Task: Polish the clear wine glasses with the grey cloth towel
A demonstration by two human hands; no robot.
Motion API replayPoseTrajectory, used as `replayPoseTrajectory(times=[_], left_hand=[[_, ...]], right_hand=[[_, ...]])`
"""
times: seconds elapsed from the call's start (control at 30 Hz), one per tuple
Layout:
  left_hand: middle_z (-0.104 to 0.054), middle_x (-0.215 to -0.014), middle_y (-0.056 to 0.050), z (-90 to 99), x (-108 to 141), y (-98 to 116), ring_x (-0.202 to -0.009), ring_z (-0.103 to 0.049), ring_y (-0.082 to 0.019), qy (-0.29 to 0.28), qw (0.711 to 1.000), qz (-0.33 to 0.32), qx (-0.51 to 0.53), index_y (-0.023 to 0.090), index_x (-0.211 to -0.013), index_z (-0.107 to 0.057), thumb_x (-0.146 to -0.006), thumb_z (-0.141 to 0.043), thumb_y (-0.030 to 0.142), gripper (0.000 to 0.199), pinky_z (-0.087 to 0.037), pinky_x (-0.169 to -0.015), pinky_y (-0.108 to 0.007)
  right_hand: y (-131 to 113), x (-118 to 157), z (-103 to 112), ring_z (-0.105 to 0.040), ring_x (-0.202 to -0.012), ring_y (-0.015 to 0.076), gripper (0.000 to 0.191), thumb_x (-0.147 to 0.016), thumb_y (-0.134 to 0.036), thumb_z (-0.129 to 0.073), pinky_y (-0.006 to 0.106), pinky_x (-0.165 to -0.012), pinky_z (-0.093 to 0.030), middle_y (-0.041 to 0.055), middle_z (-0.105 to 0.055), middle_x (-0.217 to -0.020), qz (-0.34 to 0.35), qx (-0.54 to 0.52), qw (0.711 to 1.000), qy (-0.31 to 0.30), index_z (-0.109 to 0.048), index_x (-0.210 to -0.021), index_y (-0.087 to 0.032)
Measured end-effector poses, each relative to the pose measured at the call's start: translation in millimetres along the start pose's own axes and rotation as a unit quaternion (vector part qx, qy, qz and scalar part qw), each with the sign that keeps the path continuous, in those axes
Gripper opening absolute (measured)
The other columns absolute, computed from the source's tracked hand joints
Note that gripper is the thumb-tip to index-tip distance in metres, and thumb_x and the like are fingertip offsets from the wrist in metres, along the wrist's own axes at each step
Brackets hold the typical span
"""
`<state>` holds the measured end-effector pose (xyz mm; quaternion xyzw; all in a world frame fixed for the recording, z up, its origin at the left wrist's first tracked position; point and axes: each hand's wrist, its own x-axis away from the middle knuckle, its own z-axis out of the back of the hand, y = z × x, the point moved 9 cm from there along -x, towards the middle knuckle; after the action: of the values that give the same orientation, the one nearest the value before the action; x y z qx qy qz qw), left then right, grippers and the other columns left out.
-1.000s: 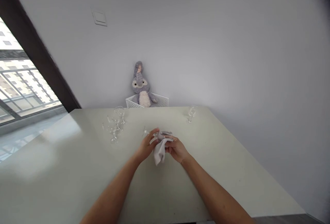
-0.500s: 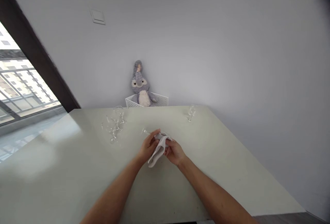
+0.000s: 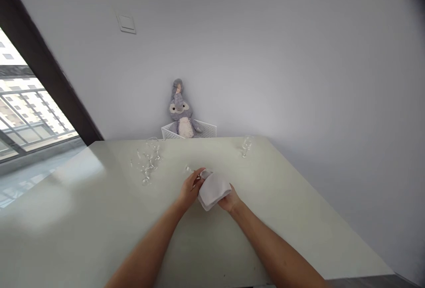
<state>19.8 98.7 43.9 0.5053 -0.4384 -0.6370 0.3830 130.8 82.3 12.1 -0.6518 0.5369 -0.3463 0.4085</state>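
A clear stemmed glass (image 3: pixel 206 173) lies tilted between my hands above the table, its foot pointing to the left and away from me. My left hand (image 3: pixel 190 189) is closed around the glass near its bowl. A pale grey-white cloth (image 3: pixel 214 189) covers much of the bowl. Under and behind that cloth is my right hand (image 3: pixel 231 198), closed on it, with the fingertips mostly hidden by the fabric.
Several clear stemmed glasses (image 3: pixel 146 164) stand together on the pale table (image 3: pixel 292 217), left of my hands. Another stemmed glass (image 3: pixel 246 145) stands near the back right edge. Behind the table, a grey plush toy (image 3: pixel 185 120) sits in a white perforated basket (image 3: pixel 209 129) by the wall.
The cloth has turned from a hanging fold into a broader spread over the glass and the right hand's fingers. My right hand has shifted slightly right and down; the left has barely moved.
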Motion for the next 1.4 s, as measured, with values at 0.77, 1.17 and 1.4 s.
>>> replayPoseTrajectory(times=[0.77,1.17,1.4], left_hand=[[-0.060,-0.067,-0.003,38.2,-12.8,8.4,-0.092,-0.053,-0.024,0.033,0.973,-0.120,-0.192,0.031,-0.076,-0.065,-0.064,-0.068,0.019,0.017,-0.003,-0.105,-0.042],[-0.056,-0.072,-0.005,1.6,-1.0,16.1,-0.081,-0.048,-0.021,-0.049,0.865,-0.203,-0.456,0.019,-0.079,-0.061,-0.081,-0.048,0.019,0.013,-0.034,-0.081,-0.038],[-0.056,-0.075,-0.005,-40.2,23.0,31.1,-0.078,-0.047,-0.018,-0.129,0.789,-0.304,-0.519,0.016,-0.092,-0.057,-0.086,-0.039,0.020,0.019,-0.038,-0.072,-0.031]], right_hand=[[-40.6,-14.0,19.3,-0.056,-0.092,0.0185,0.032,-0.071,-0.010,-0.046,0.034,-0.082,-0.042,0.0018,-0.064,-0.097,0.262,0.448,0.852,-0.071,-0.064,-0.092,-0.026],[-49.5,22.1,-35.8,-0.032,-0.122,0.0288,0.048,-0.075,-0.031,-0.054,0.049,-0.101,-0.018,0.0068,-0.055,-0.118,0.344,0.699,0.618,-0.109,-0.047,-0.122,-0.022],[-60.4,-3.6,19.0,-0.059,-0.082,0.0220,0.037,-0.081,-0.047,-0.043,0.033,-0.075,-0.044,0.0056,-0.067,-0.087,0.156,0.446,0.881,-0.010,-0.066,-0.085,-0.019]])
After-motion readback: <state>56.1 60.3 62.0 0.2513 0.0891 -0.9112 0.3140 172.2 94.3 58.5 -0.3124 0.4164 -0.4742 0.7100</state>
